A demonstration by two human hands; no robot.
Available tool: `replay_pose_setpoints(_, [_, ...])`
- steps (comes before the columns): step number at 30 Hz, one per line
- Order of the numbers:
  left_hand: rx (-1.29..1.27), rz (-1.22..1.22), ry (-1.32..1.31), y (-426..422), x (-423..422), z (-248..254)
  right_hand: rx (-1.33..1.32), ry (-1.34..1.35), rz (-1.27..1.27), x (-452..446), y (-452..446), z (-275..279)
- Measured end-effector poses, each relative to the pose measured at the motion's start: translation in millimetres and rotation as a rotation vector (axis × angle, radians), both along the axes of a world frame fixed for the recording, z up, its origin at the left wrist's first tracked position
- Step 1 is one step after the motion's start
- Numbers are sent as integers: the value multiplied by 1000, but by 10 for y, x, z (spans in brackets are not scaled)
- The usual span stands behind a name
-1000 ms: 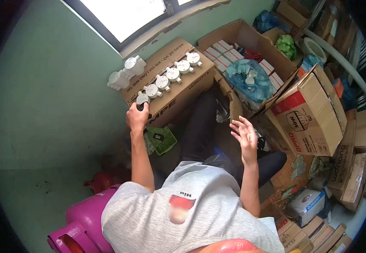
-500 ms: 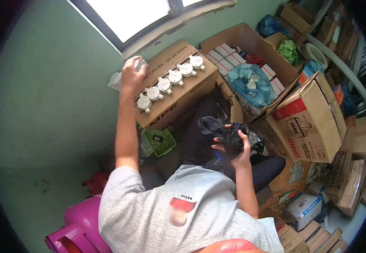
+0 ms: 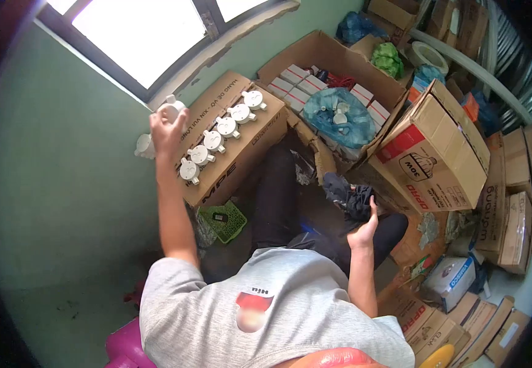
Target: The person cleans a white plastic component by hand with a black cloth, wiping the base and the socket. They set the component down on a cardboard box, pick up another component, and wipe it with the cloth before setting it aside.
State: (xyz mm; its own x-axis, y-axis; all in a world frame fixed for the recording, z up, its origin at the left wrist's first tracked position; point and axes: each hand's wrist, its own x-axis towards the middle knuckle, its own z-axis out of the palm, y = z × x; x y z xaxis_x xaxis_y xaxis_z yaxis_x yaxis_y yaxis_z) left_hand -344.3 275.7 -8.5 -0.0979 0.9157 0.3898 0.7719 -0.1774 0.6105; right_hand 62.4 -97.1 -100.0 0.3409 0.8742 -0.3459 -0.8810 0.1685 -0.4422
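White round junction boxes and a dark cloth, each in relation to the person's hands. In the upper left of the frame, the left hand grasps a white junction box, its fingers curled about the body; the box lies at the fingertips, on the far side of the hand, one short spout projecting above them. Whether it is lifted or rests on something cannot be told. A second white box sits just beside the hand, on its left, near the green wall. To the right of the grip, well apart from the fingers, a slanting row of six white boxes lies along the top of a brown carton. Right of centre, the right hand clasps a crumpled dark cloth, which lies against the thumb and spreads toward the upper left, above the dark-trousered leg.
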Motion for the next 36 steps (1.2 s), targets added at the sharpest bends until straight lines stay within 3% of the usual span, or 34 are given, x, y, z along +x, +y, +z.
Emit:
replay_pose_setpoints(2, [-118,-258,-669,-352,372,-295,-91,-31,-153,-46,69,-106])
replay_pose_setpoints(4, [-297,-356,-1105,-1049,1100,-186,-10,-87,-99,-147,151,71])
replay_pose_setpoints(6, [-647,-479,-1322,-1471,1523,-433,36,-366,-85,-292,244,272])
replay_pose_setpoints(7, [-707,-542,-1308,-1720,1790,-504,27,-590,-73,-345,282,322])
replay_pose_setpoints(9, [-898,-590,-1020,-2165,2188,-555,-28,-978,-67,-479,334,495])
replay_pose_setpoints(10, [-805,-694,-853,-2298,2347,-725,89,-1082,-56,-498,391,462])
replay_pose_setpoints(12, [-603,-767,-1210,-2650,2692,-684,65,-1483,-224,-481,483,671])
replay_pose_setpoints(14, [-568,-759,-1174,-2693,2839,-339,-69,-1305,-238,-381,443,594])
replay_pose_setpoints(17, [-386,-760,-866,-2574,2879,-172,-221,-1250,-270,-511,231,566])
replay_pose_setpoints(19, [-330,-701,-900,-2485,2985,-130,-183,-1502,-318,-576,141,602])
replay_pose_setpoints(22, [-338,-730,-970,-2560,3035,-116,-151,-1591,-448,-483,177,592])
replay_pose_setpoints(23, [-337,-812,-845,-2674,3009,-112,-158,-1541,-394,-371,107,549])
replay_pose_setpoints(24, [-334,-889,-717,-2791,2977,-103,-345,-1340,-185,-245,49,615])
replay_pose_setpoints(26, [-414,-950,-701,-2950,2963,-46,-248,-1085,-245,-152,135,957])
replay_pose_setpoints(29, [-484,-917,-702,-2800,3018,13,-175,-1462,-549,-299,214,723])
replay_pose_setpoints(33, [-416,-894,-879,-2829,3171,15,-236,-1485,-496,-321,157,833])
replay_pose_setpoints(36, [-355,-740,-955,-2759,3255,-160,-265,-1441,-449,-373,109,811])
